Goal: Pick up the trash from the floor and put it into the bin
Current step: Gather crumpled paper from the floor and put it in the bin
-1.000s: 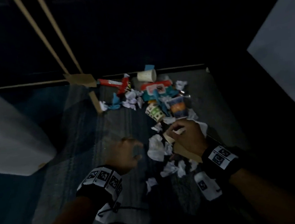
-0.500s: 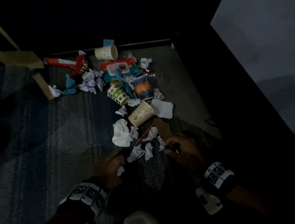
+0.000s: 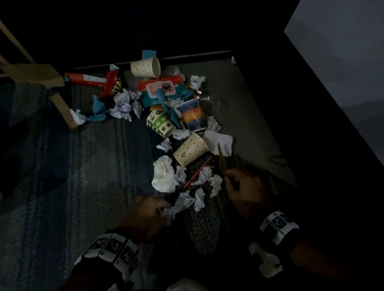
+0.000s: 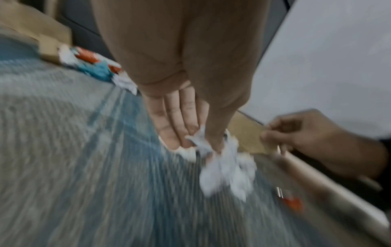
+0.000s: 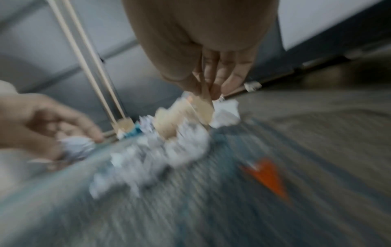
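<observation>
Crouched over litter strewn on a blue rug [image 3: 78, 177], the left hand [image 3: 146, 214] pinches a crumpled paper [image 3: 179, 206] while the right hand [image 3: 247, 187] grips a cardboard strip [image 3: 221, 159].

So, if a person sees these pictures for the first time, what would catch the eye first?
Probably the pile of litter on the dark carpet: crumpled white paper, dotted paper cups and a red wrapper further back. Next, the two hands in front: the left hand pinches a paper ball, and the right hand holds a brown cardboard strip.
</observation>
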Motion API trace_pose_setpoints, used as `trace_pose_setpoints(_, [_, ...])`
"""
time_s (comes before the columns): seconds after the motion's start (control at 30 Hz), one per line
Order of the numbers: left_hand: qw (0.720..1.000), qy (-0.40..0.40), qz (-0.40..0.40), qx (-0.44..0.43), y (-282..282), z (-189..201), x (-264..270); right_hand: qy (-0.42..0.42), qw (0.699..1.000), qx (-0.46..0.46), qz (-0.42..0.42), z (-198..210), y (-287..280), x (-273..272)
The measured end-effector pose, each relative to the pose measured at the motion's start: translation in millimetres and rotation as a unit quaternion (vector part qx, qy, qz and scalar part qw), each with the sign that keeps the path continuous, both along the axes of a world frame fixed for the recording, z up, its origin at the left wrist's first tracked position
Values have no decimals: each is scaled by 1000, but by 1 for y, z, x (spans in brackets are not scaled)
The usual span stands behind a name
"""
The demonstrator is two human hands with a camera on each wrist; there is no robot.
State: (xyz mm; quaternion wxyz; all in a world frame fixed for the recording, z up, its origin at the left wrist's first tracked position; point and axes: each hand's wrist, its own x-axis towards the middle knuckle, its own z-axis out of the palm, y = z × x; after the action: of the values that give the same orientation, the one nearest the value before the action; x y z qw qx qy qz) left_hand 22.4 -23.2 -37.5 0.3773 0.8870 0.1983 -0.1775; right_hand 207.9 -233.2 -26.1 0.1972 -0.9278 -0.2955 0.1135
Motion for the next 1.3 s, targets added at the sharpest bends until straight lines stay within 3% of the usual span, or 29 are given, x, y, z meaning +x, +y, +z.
trace_pose_setpoints(0.1, [991,-66,88,-73,12,4,-1,-66,997,21,-17,8,4,-2])
trace_pose_setpoints(0.3, [968,-211,136,-7,46,56,2,-126,984,124,13,37,44,-13])
trace_pose_setpoints(0.43, [952,-254,166,28,78,88,-7,-34,974,215,61,45,89,-17])
trace_pose_setpoints(0.73, [893,-324,269,158,147,151,-52,14,921,341,187,86,210,-54])
trace_pose_setpoints(0.83, [857,-355,318,194,171,176,-74,0,894,377,244,111,253,-74])
trace_pose_setpoints(0.93, [805,-400,383,214,191,204,-100,-14,862,409,298,143,297,-98])
trace_pose_setpoints(1.07, [706,-439,485,272,216,242,-145,-16,808,475,349,190,353,-144])
trace_pose_setpoints(1.17, [637,-424,549,337,238,257,-181,10,778,511,367,217,389,-183])
trace_pose_setpoints(1.23, [616,-384,588,357,252,261,-206,57,762,529,369,229,409,-208])
trace_pose_setpoints(1.3, [618,-341,611,359,263,259,-227,81,753,537,371,236,427,-230])
